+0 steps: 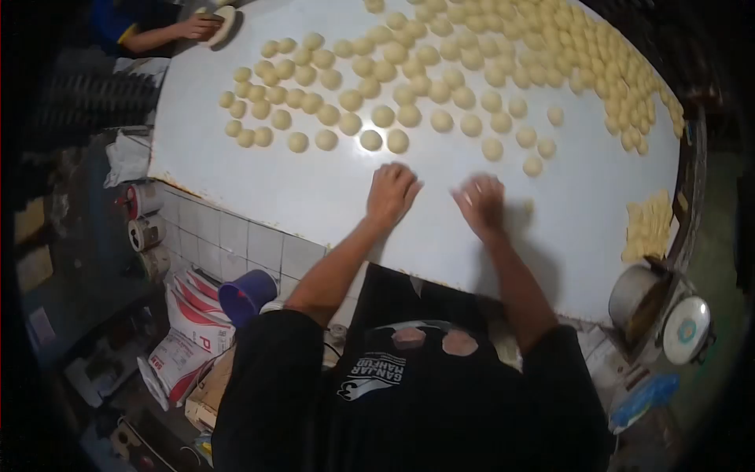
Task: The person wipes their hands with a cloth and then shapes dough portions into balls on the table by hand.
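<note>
A: In the head view, where are the dough balls (408, 115)?

B: Spread over a white table (259, 185) beyond both hands, crowded closest toward the far right.

A: And the hands?

B: Apart from each other. The left hand (391, 197) curls palm-down near the closest balls; its underside is hidden, so I cannot tell whether it pinches anything. The right hand (481, 203), blurred, has bent fingers, thumb held away; its grip is unclear too.

Place: bakery workroom | signs — many dough balls (408, 116) | broad white worktable (291, 185) | printed sacks (179, 355) — beside it
</note>
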Tool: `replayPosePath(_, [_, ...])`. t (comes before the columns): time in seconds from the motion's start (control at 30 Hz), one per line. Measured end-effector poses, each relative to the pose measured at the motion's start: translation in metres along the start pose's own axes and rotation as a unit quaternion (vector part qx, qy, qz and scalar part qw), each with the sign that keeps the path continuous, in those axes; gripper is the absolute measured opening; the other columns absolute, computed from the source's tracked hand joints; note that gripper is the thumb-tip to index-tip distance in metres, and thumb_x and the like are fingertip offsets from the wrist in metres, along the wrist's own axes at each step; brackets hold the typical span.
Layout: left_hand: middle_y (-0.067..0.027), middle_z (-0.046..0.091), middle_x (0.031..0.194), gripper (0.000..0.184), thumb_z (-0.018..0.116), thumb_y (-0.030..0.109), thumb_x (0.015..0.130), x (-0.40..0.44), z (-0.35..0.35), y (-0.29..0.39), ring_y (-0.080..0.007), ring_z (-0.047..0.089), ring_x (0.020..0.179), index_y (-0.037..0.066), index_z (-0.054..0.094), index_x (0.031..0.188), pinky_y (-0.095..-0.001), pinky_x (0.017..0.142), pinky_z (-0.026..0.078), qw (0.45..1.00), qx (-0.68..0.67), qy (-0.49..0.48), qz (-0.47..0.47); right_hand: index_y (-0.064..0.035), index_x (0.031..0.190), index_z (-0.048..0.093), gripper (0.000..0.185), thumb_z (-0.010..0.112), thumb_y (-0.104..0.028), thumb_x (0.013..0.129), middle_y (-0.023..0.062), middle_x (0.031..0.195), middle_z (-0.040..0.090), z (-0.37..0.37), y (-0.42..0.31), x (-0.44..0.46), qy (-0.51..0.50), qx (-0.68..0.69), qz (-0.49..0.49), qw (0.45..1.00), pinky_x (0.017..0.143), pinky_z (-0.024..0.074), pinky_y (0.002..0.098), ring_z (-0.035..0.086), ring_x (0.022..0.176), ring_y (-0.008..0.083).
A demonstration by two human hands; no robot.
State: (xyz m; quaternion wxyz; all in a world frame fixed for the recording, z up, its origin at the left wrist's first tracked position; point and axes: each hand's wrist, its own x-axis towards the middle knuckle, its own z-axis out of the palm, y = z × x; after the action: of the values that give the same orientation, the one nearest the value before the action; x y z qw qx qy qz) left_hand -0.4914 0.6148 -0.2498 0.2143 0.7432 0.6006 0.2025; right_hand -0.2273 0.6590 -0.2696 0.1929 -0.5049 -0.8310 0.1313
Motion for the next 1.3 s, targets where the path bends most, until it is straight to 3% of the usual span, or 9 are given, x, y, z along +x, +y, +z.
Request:
replayPosePath(0.17, [-0.0104,0.07,0.104,0.021,0.086,0.003,0.08,-0.052,0.025,0.006,-0.0322,0.069,0.102,0.009,0.068,0.09,-0.0495,0.085,0.054,0.984,-0.125,0.067,0.104,-0.0101,0.09,0.069,0.026,0.085,-0.03,0.088,0.0137,0.104,0.065,-0.012,-0.019,-0.034,0.033,0.08,-0.06,0.994,0.089,0.0477,0.0503,0.062,0.1,0.0351])
replayPosePath(0.27, [-0.0125,0.069,0.1,0.022,0.086,0.006,0.08,-0.045,0.021,-0.031,-0.0343,0.067,0.103,0.008,0.067,0.09,-0.0508,0.086,0.052,0.998,-0.035,-0.023,0.053,-0.0095,0.087,0.067,0.028,0.088,-0.028,0.085,0.0114,0.1,0.065,-0.013,0.025,-0.021,-0.159,-0.048,-0.059,0.984,0.087,0.0468,0.0505,0.061,0.101,0.0343])
replayPosePath(0.37, [-0.0174,0.063,0.102,0.02,0.079,0.021,0.092,0.013,0.025,0.032,-0.0415,0.058,0.103,0.007,0.066,0.097,-0.0531,0.091,0.046,0.984,-0.02,0.161,-0.071,-0.0111,0.091,0.066,0.028,0.087,-0.028,0.086,0.0101,0.1,0.064,-0.013,-0.025,0.011,0.064,0.059,0.043,0.995,0.085,0.0453,0.0493,0.06,0.098,0.0352])
replayPosePath(0.57, [-0.0109,0.069,0.109,0.019,0.084,0.02,0.089,-0.037,-0.005,-0.024,-0.0362,0.063,0.107,0.011,0.07,0.098,-0.0511,0.095,0.048,0.997,0.047,0.064,0.021,-0.012,0.088,0.066,0.029,0.089,-0.03,0.085,0.0066,0.097,0.065,-0.018,0.038,-0.028,-0.133,0.032,-0.065,0.988,0.088,0.0464,0.0477,0.061,0.096,0.0318])
replayPosePath(0.67, [-0.0123,0.067,0.108,0.018,0.081,0.019,0.092,0.011,0.01,0.013,-0.0378,0.06,0.109,0.008,0.068,0.099,-0.0512,0.093,0.047,0.974,0.008,0.195,-0.111,-0.0105,0.093,0.067,0.031,0.09,-0.029,0.084,0.0078,0.097,0.066,0.001,-0.001,-0.002,0.09,0.004,0.07,0.993,0.089,0.0469,0.0482,0.062,0.098,0.0333])
replayPosePath(0.83, [-0.0084,0.07,0.112,0.022,0.085,0.012,0.086,-0.058,0.01,-0.054,-0.0333,0.063,0.124,0.013,0.07,0.103,-0.0502,0.101,0.052,0.986,-0.081,0.053,0.139,-0.0054,0.135,0.063,0.046,0.079,-0.017,0.094,0.0195,0.137,0.064,-0.04,0.003,-0.069,-0.032,0.033,0.031,0.998,0.111,0.0473,0.0521,0.06,0.129,0.0393])
replayPosePath(0.97, [-0.0084,0.069,0.111,0.018,0.083,0.021,0.089,0.0,-0.028,-0.04,-0.0334,0.064,0.107,0.012,0.072,0.102,-0.0494,0.09,0.049,0.983,0.007,0.172,-0.063,-0.0036,0.144,0.059,0.053,0.078,-0.018,0.096,0.0225,0.143,0.062,-0.086,-0.055,0.029,-0.143,0.091,0.182,0.969,0.112,0.0485,0.049,0.059,0.133,0.0391])
replayPosePath(1.17, [-0.0145,0.068,0.127,0.033,0.074,0.002,0.089,-0.069,-0.042,-0.059,-0.0365,0.064,0.121,0.009,0.072,0.121,-0.0511,0.103,0.054,0.992,-0.074,0.047,0.089,-0.002,0.139,0.063,0.052,0.082,-0.02,0.094,0.0217,0.144,0.062,-0.011,-0.104,0.106,0.042,-0.008,0.046,0.998,0.109,0.0497,0.0485,0.061,0.13,0.0396])
replayPosePath(1.3, [-0.019,0.068,0.125,0.043,0.08,0.004,0.089,-0.019,-0.102,-0.066,-0.0447,0.063,0.119,0.003,0.066,0.13,-0.0492,0.105,0.052,0.975,-0.177,0.114,-0.071,-0.0009,0.131,0.066,0.043,0.081,-0.016,0.094,0.0205,0.142,0.064,-0.025,-0.103,0.046,-0.009,0.096,0.089,0.991,0.109,0.0501,0.049,0.061,0.129,0.0401])
